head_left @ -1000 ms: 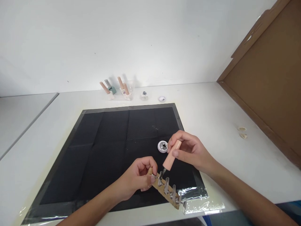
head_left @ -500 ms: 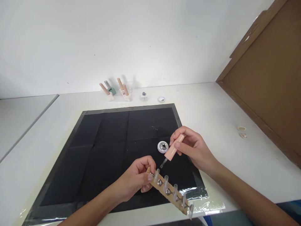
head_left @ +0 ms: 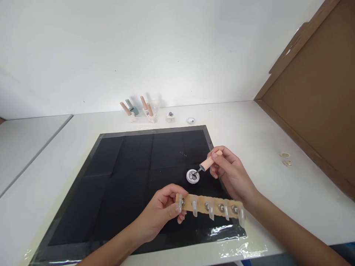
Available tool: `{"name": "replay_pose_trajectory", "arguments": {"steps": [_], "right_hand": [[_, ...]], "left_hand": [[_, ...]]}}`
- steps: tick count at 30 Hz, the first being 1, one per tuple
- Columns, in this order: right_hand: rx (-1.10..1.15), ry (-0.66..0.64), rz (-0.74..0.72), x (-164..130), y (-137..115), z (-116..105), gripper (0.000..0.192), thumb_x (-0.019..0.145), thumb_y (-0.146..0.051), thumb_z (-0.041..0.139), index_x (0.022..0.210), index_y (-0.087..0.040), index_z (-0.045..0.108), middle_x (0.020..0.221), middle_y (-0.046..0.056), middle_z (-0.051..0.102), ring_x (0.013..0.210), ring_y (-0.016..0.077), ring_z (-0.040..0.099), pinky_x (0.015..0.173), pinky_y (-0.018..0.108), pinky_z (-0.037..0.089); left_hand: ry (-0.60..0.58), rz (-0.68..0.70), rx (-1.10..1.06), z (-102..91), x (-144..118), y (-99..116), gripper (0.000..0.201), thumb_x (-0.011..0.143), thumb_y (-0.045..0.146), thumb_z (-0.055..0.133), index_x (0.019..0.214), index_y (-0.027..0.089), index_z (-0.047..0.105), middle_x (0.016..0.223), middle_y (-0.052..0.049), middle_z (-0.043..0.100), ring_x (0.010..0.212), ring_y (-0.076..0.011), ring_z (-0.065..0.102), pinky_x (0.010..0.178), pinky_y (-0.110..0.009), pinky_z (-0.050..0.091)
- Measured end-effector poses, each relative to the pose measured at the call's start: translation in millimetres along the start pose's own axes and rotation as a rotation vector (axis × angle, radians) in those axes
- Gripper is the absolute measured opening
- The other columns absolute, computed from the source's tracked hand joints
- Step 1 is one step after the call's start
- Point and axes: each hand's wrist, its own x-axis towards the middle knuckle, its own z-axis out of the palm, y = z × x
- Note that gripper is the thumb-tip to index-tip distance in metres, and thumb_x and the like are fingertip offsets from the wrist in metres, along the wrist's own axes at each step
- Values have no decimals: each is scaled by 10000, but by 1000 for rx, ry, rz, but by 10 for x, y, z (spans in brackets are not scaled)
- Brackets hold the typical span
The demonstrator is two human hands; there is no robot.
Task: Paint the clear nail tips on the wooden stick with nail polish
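Near the table's front edge, left hand (head_left: 162, 210) pinches nail strip (head_left: 210, 205), right hand (head_left: 230, 171) pinches brush (head_left: 206, 163) in pot (head_left: 192, 176); overloading risks drips.

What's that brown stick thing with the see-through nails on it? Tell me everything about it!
The brown strip is a flat bar that looks like wood or card. Five clear fake nail tips hang from it in a row, each beside a shiny silver round piece. It lies nearly level, held in the air above the front of the black mat. The left hand pinches its left end between thumb and fingers. Its right end crosses in front of the other wrist; whether they touch cannot be told.
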Motion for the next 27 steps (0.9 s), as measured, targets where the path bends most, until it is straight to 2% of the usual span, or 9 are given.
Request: {"name": "replay_pose_trajectory", "arguments": {"steps": [7, 12, 16, 20, 23, 27], "right_hand": [[86, 0, 130, -2, 29, 12, 147, 796, -332, 633, 772, -215, 548, 695, -35, 529, 491, 69, 405, 433, 182, 350], [132, 19, 234, -18, 60, 11, 166, 793, -344, 632, 769, -212, 534, 604, -51, 496, 461, 63, 392, 411, 163, 323], [159, 41, 263, -17, 86, 23, 195, 775, -345, 649, 745, -201, 521, 612, -50, 504, 430, 47, 356, 374, 151, 281], [160, 37, 253, -12, 120, 35, 190, 775, -339, 651, 751, -200, 524, 614, -47, 511, 429, 45, 355, 350, 143, 246], [150, 40, 261, -16, 148, 41, 199, 763, -349, 660, 748, -199, 529, 586, -54, 500, 422, 46, 366, 341, 143, 251], [129, 57, 283, -31, 181, 57, 213, 746, -360, 672, 752, -201, 530, 545, -65, 472, 409, 43, 370, 341, 142, 261]], "left_hand": [[43, 145, 152, -43, -28, -29, 204, 707, 278, 698, 886, 196, 645, 667, 14, 584, 565, -71, 516, 511, -183, 434], [103, 214, 259, -30, -32, -31, 201, 712, 282, 686, 891, 200, 647, 717, 2, 580, 563, -76, 504, 509, -194, 439], [124, 376, 529, -56, -72, -54, 190, 761, 189, 622, 944, 237, 644, 747, -3, 564, 617, -93, 500, 553, -208, 420], [25, 529, 816, -64, -132, -71, 346, 760, 54, 562, 1028, 270, 598, 736, -1, 567, 650, -110, 506, 608, -234, 399], [9, 558, 847, -45, -165, -82, 381, 753, 29, 536, 1043, 274, 563, 740, 0, 556, 642, -115, 496, 603, -239, 390], [93, 539, 875, -13, -185, -92, 294, 757, 58, 532, 975, 251, 571, 705, 6, 516, 604, -111, 459, 561, -228, 372]]}}
